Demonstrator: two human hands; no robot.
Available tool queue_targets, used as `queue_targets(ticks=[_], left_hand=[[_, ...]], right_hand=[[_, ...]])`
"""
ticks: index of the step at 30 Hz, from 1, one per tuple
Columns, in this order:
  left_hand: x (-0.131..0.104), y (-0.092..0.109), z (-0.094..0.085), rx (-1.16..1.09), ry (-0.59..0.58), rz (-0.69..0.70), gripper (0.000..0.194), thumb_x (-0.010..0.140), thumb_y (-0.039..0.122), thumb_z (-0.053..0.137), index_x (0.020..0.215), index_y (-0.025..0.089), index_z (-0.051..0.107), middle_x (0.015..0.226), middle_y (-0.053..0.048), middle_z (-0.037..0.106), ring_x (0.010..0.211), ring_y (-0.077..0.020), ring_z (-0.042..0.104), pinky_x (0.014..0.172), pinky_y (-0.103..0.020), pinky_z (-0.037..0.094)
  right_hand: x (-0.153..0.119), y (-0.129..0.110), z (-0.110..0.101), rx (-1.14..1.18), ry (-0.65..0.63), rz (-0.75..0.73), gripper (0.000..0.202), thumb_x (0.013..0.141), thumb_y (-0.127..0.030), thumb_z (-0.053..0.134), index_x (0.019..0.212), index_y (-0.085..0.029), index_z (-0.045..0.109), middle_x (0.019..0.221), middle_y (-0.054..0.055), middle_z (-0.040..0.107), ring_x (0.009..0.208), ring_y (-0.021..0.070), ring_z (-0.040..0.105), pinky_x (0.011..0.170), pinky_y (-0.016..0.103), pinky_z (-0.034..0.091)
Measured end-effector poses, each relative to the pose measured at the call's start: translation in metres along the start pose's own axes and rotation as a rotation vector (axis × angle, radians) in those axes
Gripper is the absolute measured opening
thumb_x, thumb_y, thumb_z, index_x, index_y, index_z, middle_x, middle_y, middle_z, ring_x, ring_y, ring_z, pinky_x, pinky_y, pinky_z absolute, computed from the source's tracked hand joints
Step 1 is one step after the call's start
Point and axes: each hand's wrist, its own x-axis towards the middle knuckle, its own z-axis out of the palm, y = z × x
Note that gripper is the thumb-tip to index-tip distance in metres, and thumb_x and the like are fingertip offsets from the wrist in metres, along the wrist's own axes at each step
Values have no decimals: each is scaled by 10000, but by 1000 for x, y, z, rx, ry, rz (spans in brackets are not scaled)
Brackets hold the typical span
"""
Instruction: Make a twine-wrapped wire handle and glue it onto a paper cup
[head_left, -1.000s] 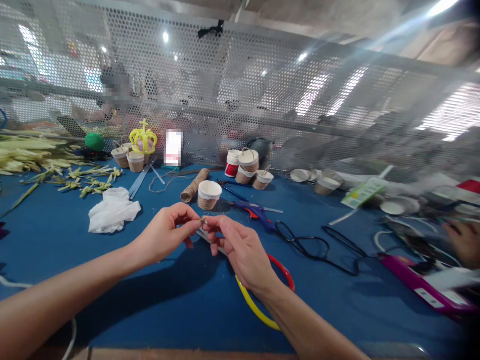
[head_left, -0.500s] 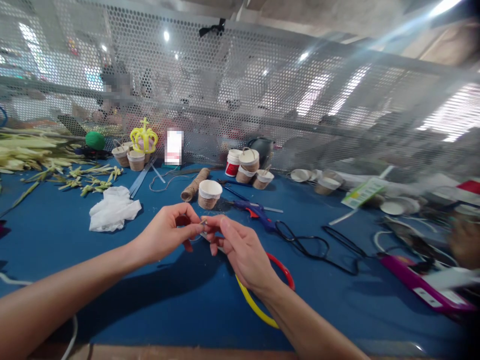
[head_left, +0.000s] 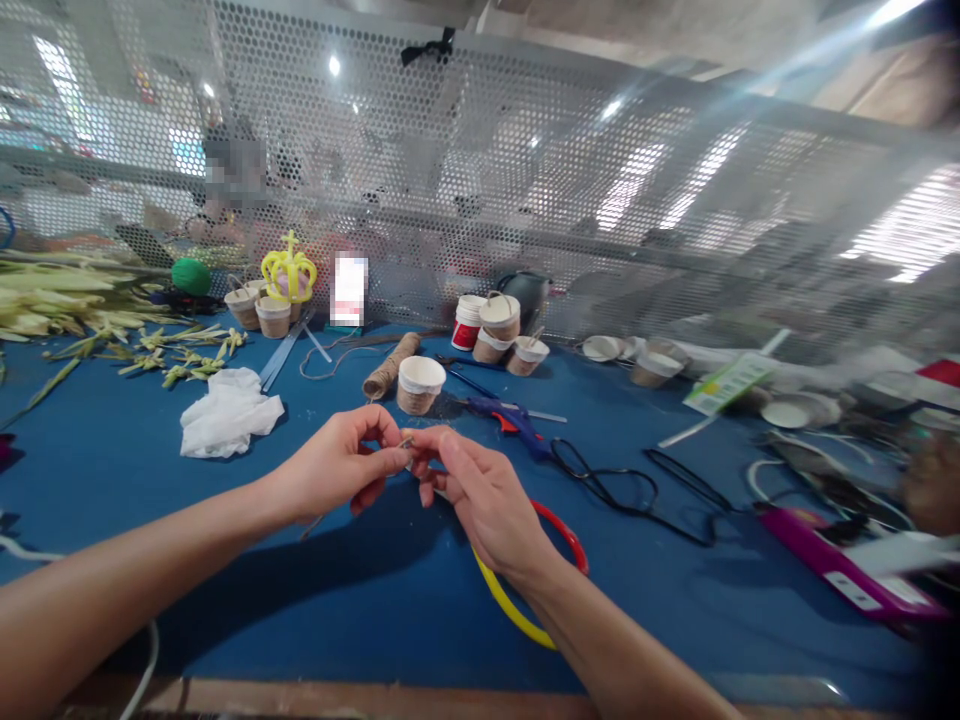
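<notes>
My left hand (head_left: 352, 460) is closed, pinching a thin piece of twine (head_left: 406, 443) between thumb and index finger. Right beside it, my right hand (head_left: 476, 490) pinches the same small piece, and the fingertips of both hands almost meet. A loose twine end (head_left: 311, 527) hangs below my left hand. Just beyond the hands stands a small twine-wrapped cup (head_left: 420, 386) with a white rim. The twine roll (head_left: 392, 366) lies to its left. Under my right wrist, a red and yellow ring (head_left: 510, 608) rests on the blue table (head_left: 360, 620).
A blue glue gun (head_left: 517, 420) with a black cord lies right of the cup. White cloth (head_left: 229, 413), knotted leaf strips (head_left: 184, 358) and a yellow crown (head_left: 289, 275) are at left. A purple power strip (head_left: 847, 575) and another person's hand (head_left: 930, 480) are at right.
A twine end now shows below my left hand, where none was visible before. The fingers of my left hand have curled in slightly; my right hand has hardly moved.
</notes>
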Motion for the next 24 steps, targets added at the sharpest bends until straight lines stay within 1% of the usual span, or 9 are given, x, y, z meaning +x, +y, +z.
queue_targets(ticks=[2,6,12,18,24], left_hand=[[0,1,0,-10,-7,3,218,747,317,533,703,171,377,466,80,468,320,-15,321,317,-139,208],[-2,4,0,18,5,25,220,752,331,532,705,151,414,538,56,476,398,-17,318,368,-152,204],[-3,6,-1,-54,-84,1,291,791,410,456,687,139,448,539,52,407,445,-37,317,423,-182,223],[-2,6,-1,-55,-28,14,285,766,407,497,677,142,441,530,55,404,446,-38,322,428,-181,225],[-2,3,-3,28,-3,64,259,758,390,510,697,143,459,499,52,428,447,-50,355,421,-176,240]], right_hand=[[0,0,1,8,-4,10,270,809,-360,474,910,-203,669,765,48,550,695,133,473,501,235,406],[-1,-2,1,36,8,12,263,801,-364,484,895,-205,672,763,48,563,694,132,471,501,234,407],[-1,-6,0,62,8,-21,256,800,-366,486,877,-205,670,749,41,563,693,129,475,504,229,404],[-2,-8,1,93,1,0,265,793,-370,494,896,-199,669,793,53,569,687,129,475,497,230,386],[-2,-9,2,148,6,51,262,784,-357,506,896,-183,668,787,58,555,683,129,471,487,225,380]])
